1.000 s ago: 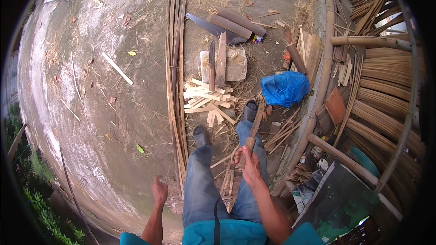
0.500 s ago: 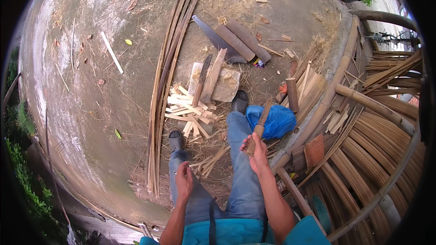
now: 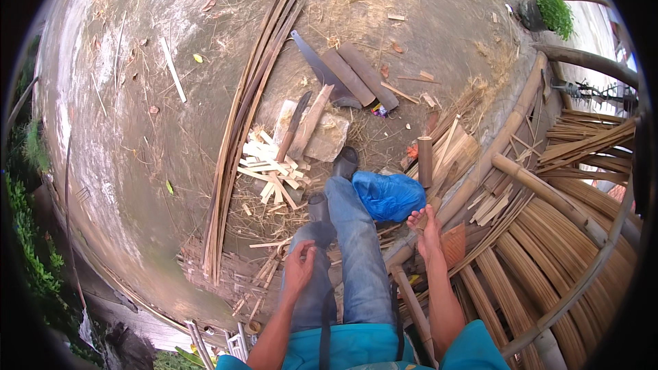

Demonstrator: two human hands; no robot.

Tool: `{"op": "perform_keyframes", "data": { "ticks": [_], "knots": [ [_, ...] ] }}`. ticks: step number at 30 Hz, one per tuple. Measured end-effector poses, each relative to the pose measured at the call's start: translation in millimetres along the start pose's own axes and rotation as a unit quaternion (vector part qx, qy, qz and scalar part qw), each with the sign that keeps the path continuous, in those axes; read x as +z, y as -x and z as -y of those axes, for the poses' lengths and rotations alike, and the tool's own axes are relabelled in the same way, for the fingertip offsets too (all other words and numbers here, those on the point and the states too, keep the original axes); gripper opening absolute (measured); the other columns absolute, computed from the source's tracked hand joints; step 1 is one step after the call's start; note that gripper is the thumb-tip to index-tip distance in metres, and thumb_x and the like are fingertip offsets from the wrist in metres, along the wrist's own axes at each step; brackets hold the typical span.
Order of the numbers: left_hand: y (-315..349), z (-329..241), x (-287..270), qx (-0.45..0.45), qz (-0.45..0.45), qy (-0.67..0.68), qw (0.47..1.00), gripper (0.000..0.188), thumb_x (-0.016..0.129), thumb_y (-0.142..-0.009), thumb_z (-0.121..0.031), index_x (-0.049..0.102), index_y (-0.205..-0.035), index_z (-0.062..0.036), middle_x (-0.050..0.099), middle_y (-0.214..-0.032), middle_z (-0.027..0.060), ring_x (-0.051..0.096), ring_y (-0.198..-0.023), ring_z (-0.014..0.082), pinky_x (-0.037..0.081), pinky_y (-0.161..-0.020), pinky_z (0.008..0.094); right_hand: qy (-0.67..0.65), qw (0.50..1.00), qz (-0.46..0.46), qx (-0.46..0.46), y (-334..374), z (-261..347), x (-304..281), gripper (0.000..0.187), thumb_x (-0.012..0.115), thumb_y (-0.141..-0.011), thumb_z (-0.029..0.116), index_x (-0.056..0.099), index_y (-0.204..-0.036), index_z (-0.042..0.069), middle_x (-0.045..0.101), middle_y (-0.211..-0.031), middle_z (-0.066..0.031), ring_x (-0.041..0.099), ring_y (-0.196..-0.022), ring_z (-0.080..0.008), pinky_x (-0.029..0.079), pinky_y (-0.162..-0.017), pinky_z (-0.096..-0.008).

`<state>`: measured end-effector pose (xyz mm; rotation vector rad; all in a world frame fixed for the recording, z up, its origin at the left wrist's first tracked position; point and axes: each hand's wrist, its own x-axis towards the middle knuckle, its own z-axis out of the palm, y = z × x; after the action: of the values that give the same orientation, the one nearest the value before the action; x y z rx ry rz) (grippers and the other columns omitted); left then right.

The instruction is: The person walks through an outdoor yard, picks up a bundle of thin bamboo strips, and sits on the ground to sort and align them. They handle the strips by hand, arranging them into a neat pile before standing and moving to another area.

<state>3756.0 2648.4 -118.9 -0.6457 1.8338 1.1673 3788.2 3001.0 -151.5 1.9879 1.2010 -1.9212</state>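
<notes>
My right hand point(image 3: 430, 236) is closed around the wooden handle of a large knife point(image 3: 436, 203). Its dark blade points away and blends with the bamboo behind, beside the blue plastic bag point(image 3: 388, 196). Over my left thigh hangs my left hand point(image 3: 299, 265), loosely curled with nothing visible in it. A second long knife point(image 3: 294, 123) and a flat wood piece point(image 3: 312, 121) lie across a pale stone block point(image 3: 329, 136). Short split pieces point(image 3: 274, 171) are heaped just this side of the block.
Long bamboo strips point(image 3: 247, 120) lie along the ground on the left. Beyond the block are a handsaw point(image 3: 322, 72) and two bamboo sections point(image 3: 360, 77). At right, a bamboo frame point(image 3: 522, 113) borders stacked slats point(image 3: 545, 243); an upright bamboo piece point(image 3: 425, 161) stands near the bag.
My right hand has moved right with the knife, now past the bag. My left foot has come in closer to the right leg. The left hand has shifted slightly right and nearer.
</notes>
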Motion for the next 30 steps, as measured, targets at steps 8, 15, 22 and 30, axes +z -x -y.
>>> {"op": "perform_keyframes", "data": {
  "ticks": [8,15,22,30],
  "knots": [
    [28,17,-30,-0.026,-0.016,-0.136,0.990,0.027,0.064,-0.091,-0.024,0.064,-0.107,-0.0021,0.069,-0.094,0.0164,0.068,-0.084,0.0293,0.054,-0.076,0.0403,0.254,0.967,-0.011,0.007,25,-98,-5,0.044,0.061,-0.096,0.042,0.058,-0.117,0.003,0.068,-0.103,-0.0081,0.068,-0.091,-0.0190,0.051,-0.075,-0.0302],
    [57,75,-38,0.044,-0.048,-0.369,0.927,0.033,0.067,-0.088,-0.037,0.060,-0.085,-0.0053,0.065,-0.083,0.0158,0.065,-0.079,0.0382,0.051,-0.071,0.0488,0.320,0.947,-0.003,0.019,58,-139,-24,0.043,0.059,-0.096,0.041,0.062,-0.114,0.002,0.069,-0.100,-0.0074,0.069,-0.090,-0.0179,0.051,-0.075,-0.0333],
    [47,87,-53,0.110,0.012,-0.325,0.939,0.029,0.061,-0.093,-0.034,0.059,-0.086,-0.0067,0.061,-0.079,0.0183,0.062,-0.075,0.0409,0.047,-0.068,0.0512,0.449,0.889,-0.045,-0.077,80,-138,-30,0.051,0.059,-0.092,0.046,0.067,-0.109,-0.002,0.072,-0.096,-0.0132,0.068,-0.094,-0.0243,0.050,-0.081,-0.0373],
    [23,49,-51,0.117,0.041,-0.312,0.942,0.030,0.058,-0.095,-0.032,0.057,-0.085,-0.0048,0.063,-0.082,0.0199,0.061,-0.077,0.0422,0.045,-0.068,0.0512,0.414,0.904,-0.059,-0.088,50,-136,-97,0.054,0.057,-0.092,0.047,0.068,-0.108,-0.003,0.072,-0.098,-0.0152,0.068,-0.096,-0.0248,0.049,-0.083,-0.0379]
  ]
}}
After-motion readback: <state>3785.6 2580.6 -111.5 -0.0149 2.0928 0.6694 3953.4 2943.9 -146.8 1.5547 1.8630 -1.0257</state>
